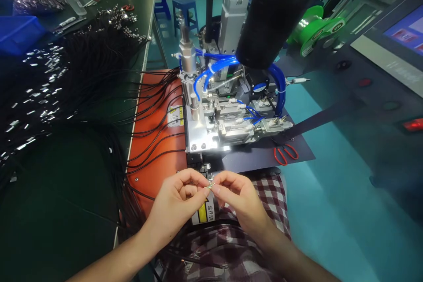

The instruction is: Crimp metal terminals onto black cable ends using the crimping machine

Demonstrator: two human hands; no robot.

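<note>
Evidently at a fine fingertip step, perhaps separating strands, I pinched thin wires (211, 185) between my left hand (175, 200) and right hand (246, 205). Beyond my hands stood a metal machine (231, 130). Moving next seemed to call for light, steady fingers.

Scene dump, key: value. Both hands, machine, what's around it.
left hand: pinching thin wires at fingertips
right hand: pinching at the same wires
machine: metal, beyond the hands, with blue tubes
orange base: left of machine, black cables across it
cable pile: black, shiny ends, upper left
scissors: red handles, right of machine
spool: green, upper right
wire count: cannot tell
</note>
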